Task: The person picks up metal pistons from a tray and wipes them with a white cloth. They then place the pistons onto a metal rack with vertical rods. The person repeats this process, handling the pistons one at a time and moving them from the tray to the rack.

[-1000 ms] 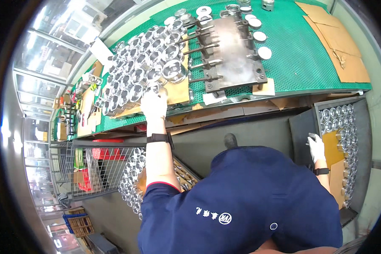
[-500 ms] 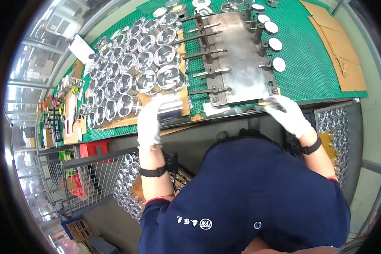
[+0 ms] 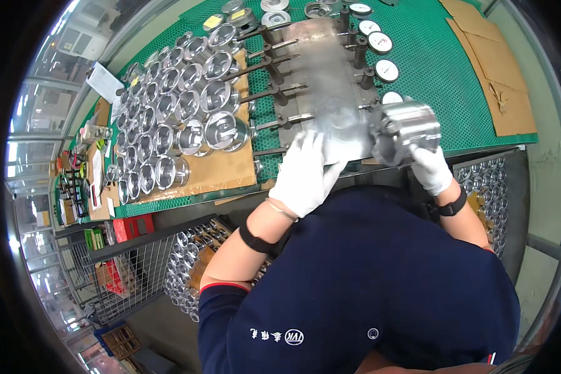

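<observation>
A silvery metal piston (image 3: 416, 126), smeared by motion, is tilted in my gloved right hand (image 3: 431, 171) above the near right corner of the metal plate (image 3: 321, 62). My fingers close on its near lower side. At the plate's near left edge lies my white-gloved left hand (image 3: 306, 173), fingers stretched out and the thumb apart, with nothing seen in it. Whether it touches the plate I cannot tell. Dial gauges (image 3: 380, 42) on posts line the plate's right side, and rods on posts (image 3: 279, 93) its left. A pale glare covers the plate's near middle.
Several rows of pistons (image 3: 218, 98) stand on cardboard (image 3: 221, 169) at the left of the green mat (image 3: 430, 68). Folded cardboard (image 3: 505, 93) lies at the right. Below the bench are a wire cart (image 3: 140, 265) and more pistons (image 3: 495, 193).
The piston, earlier at my left hand, is now in my right. My left hand has moved right to the plate's near edge and opened. My right hand has risen slightly.
</observation>
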Available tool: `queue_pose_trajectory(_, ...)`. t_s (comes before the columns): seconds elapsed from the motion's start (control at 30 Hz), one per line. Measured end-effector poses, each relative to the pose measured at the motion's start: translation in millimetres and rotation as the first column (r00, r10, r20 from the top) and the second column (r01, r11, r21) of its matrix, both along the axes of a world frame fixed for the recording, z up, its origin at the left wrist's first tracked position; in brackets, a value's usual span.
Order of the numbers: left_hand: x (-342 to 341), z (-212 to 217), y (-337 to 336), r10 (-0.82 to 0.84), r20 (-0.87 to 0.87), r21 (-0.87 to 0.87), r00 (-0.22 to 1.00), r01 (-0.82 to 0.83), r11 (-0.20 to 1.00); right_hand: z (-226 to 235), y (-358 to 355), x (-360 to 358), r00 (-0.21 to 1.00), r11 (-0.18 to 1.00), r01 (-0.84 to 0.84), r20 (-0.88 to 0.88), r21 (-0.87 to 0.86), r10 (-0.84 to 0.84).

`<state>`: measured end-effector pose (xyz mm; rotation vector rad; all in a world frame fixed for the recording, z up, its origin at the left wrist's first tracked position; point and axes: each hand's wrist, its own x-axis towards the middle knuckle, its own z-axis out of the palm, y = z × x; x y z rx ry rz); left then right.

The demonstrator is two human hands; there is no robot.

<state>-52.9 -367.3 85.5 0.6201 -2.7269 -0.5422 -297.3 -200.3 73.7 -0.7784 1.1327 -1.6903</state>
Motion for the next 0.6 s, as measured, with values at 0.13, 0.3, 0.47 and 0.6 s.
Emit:
queue_pose_trajectory(0.13,-28.5,-37.0,12.8,0.168,0.15,-0.192,0.974,-0.138,0.972,-21.0,48.7,-25.0,0.963,0.972,0.203,0.155,0.117,-0.219)
queue_pose_trajectory(0.3,-71.8,-46.8,6.3,0.061,0.148,-0.132,0.987,-0.042,0.99,-24.1,87.3,-27.4,0.954,0.939,0.301,-0.053,0.165,-0.297)
queue_pose_trajectory(0.47,-90.8,-53.5,-15.9,0.147,0.014,-0.047,0.989,-0.146,0.988,-25.6,101.5,-19.9,0.933,0.912,0.36,-0.088,0.195,-0.349)
queue_pose_trajectory(0.6,-111.4,-56.1,-24.0,0.136,0.011,-0.075,0.991,-0.135,0.988,-22.8,99.4,-13.1,0.937,0.904,0.345,-0.142,0.254,-0.318)
